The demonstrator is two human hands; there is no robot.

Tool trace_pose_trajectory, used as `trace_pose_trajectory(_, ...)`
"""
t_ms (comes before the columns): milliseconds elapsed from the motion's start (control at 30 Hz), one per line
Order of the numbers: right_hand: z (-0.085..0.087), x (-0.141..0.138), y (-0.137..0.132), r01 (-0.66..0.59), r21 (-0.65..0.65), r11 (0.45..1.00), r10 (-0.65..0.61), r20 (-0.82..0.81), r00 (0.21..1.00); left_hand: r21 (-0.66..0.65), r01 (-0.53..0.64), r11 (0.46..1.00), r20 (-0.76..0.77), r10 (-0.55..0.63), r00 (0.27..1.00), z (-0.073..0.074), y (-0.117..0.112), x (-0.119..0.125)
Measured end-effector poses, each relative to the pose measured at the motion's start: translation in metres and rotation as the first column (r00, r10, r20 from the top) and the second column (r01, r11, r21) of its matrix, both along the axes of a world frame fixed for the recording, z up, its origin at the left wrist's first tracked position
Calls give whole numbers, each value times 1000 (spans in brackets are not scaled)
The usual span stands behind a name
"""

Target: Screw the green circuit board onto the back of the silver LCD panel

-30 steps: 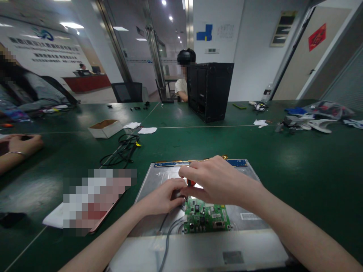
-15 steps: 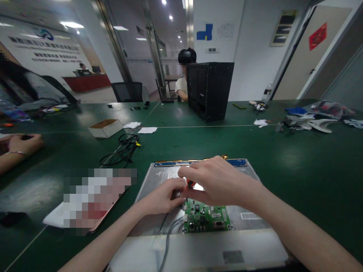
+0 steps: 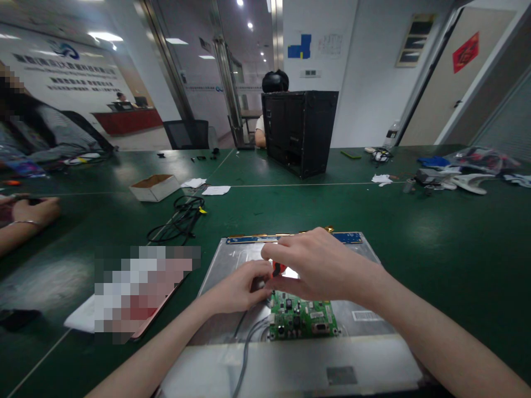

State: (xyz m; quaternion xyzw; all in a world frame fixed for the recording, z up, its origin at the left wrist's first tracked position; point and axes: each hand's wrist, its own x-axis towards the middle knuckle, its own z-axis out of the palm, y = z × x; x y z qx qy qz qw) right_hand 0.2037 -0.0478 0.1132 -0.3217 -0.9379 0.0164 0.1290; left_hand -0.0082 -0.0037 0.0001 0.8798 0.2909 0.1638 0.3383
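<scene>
A silver metal panel [image 3: 232,260], the back of a flat screen, lies on the green table in front of me. A green circuit board [image 3: 301,319] is mounted on it, with grey cables [image 3: 244,342] running off toward me. My right hand [image 3: 319,265] is closed around a small red-handled tool [image 3: 276,269] just above the board's far edge. My left hand [image 3: 236,287] pinches at the same spot, fingers closed beside the tool's tip; what it grips is hidden. A blue strip board [image 3: 348,237] runs along the panel's far edge.
A blurred flat item [image 3: 136,290] lies left of the panel, black cables [image 3: 182,215] and an open cardboard box [image 3: 153,187] beyond. A black computer case [image 3: 301,131] stands farther back with a person behind it. Another person's hand [image 3: 29,213] rests at far left. Clutter [image 3: 452,179] lies right.
My hands stay almost still at the board. The black computer case has shifted left and now hides more of the person behind it.
</scene>
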Motion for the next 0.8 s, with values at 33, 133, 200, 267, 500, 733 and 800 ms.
trace_pose_trajectory(33,0,0,0,4,3,1000,-4,6,1000,-2,-4,1000,0,4,1000,0,0,0)
trace_pose_trajectory(133,1,-1,0,10,14,1000,-10,3,1000,-16,-7,1000,-1,7,1000,1,-1,0)
trace_pose_trajectory(200,1,-1,-1,6,17,1000,-5,-9,1000,-19,-6,1000,-1,6,1000,0,-1,0)
trace_pose_trajectory(267,0,-1,-1,0,18,1000,0,-16,1000,-15,-9,1000,-5,9,1000,0,-1,0)
trace_pose_trajectory(500,-1,-1,1,-12,28,1000,11,32,999,4,-35,999,-33,35,999,-1,-1,-1)
trace_pose_trajectory(733,3,-2,-1,-19,-13,1000,19,9,1000,-5,-8,1000,-12,8,1000,-1,-1,0)
trace_pose_trajectory(800,3,-1,-1,-30,-17,999,30,6,1000,-11,-9,1000,-13,9,1000,-2,0,-1)
